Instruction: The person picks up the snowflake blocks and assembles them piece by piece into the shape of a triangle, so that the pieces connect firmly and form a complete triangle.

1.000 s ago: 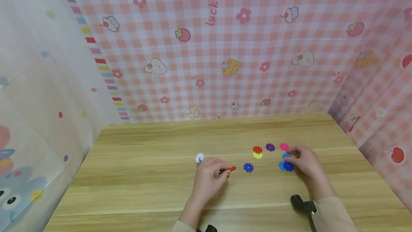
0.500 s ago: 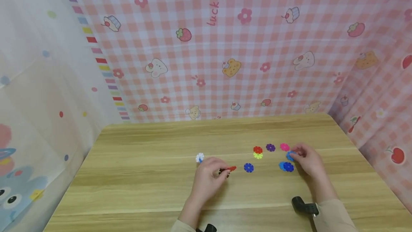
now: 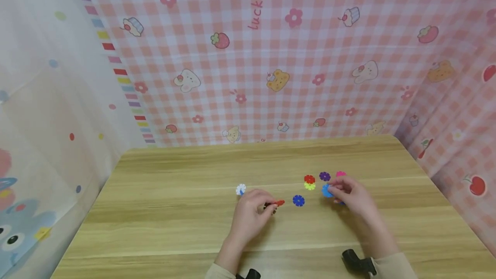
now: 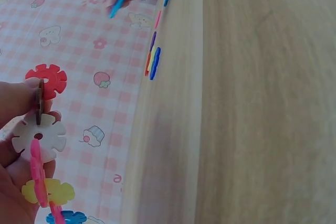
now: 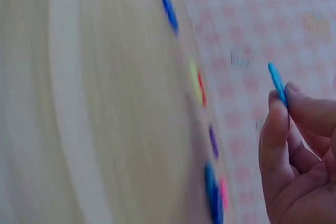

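My left hand [image 3: 248, 216] grips a chain of interlocked flower-shaped plastic discs above the table. In the left wrist view a red disc [image 4: 55, 81] tops the chain, joined to a brown disc [image 4: 39, 103]. Below come a white disc [image 4: 51, 132], pink discs, a yellow disc [image 4: 60, 192] and a blue disc [image 4: 73, 217]. My right hand [image 3: 358, 199] pinches a light blue notched disc [image 3: 327, 190] between thumb and fingertip, raised off the table. Beneath that hand, blue discs [image 5: 212, 195] are mostly hidden in the head view.
Loose discs lie on the wooden table [image 3: 166, 210]: a dark blue disc [image 3: 298, 200] between the hands, a red disc [image 3: 309, 179] against a yellow disc [image 3: 309, 187], a purple disc [image 3: 324, 176] and a pink disc [image 3: 341, 174]. A checked curtain [image 3: 240, 63] hangs behind.
My right hand has picked up the light blue disc near the pink one and carried it left, toward the chain. The left hand has stayed in place with the chain.
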A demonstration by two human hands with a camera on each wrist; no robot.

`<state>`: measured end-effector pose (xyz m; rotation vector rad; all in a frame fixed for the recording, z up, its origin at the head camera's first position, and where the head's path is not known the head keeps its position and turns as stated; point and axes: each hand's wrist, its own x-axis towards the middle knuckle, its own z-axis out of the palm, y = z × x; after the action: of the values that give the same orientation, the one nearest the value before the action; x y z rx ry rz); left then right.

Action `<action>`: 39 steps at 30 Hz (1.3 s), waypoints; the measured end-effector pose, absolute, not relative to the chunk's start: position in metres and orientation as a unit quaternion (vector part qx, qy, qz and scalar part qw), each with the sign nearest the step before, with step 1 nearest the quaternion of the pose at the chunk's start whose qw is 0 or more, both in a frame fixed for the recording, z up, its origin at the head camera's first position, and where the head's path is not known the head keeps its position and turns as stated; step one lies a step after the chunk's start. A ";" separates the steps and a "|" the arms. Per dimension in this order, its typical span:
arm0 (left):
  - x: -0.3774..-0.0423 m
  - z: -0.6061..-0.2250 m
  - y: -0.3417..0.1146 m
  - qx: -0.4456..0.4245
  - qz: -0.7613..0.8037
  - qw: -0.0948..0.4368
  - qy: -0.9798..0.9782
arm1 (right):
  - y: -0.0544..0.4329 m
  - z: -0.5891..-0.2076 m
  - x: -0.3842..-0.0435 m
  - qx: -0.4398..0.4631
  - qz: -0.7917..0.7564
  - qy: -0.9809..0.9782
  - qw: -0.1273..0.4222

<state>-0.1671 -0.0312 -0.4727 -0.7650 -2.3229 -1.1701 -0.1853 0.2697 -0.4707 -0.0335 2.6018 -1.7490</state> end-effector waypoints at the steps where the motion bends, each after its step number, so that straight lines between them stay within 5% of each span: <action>1: -0.167 -0.473 -0.031 -0.277 -0.421 0.215 -0.836 | 0.262 -0.469 -0.184 -0.015 -0.568 0.823 0.010; 15: -0.167 -0.473 -0.031 -0.284 -0.418 0.211 -0.836 | 0.196 -0.461 -0.171 -0.115 -0.626 0.767 0.076; 26: -0.166 -0.471 -0.030 -0.282 -0.410 0.213 -0.841 | 0.187 -0.461 -0.170 -0.105 -0.632 0.763 0.079; 39: -0.162 -0.469 -0.023 -0.292 -0.390 0.273 -0.829 | 0.182 -0.463 -0.168 -0.113 -0.667 0.731 0.092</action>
<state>-0.1619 -0.0225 -0.4692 -0.7868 -2.2310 -1.0496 -0.1678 0.1816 -0.4632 -0.3348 2.1710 -1.9806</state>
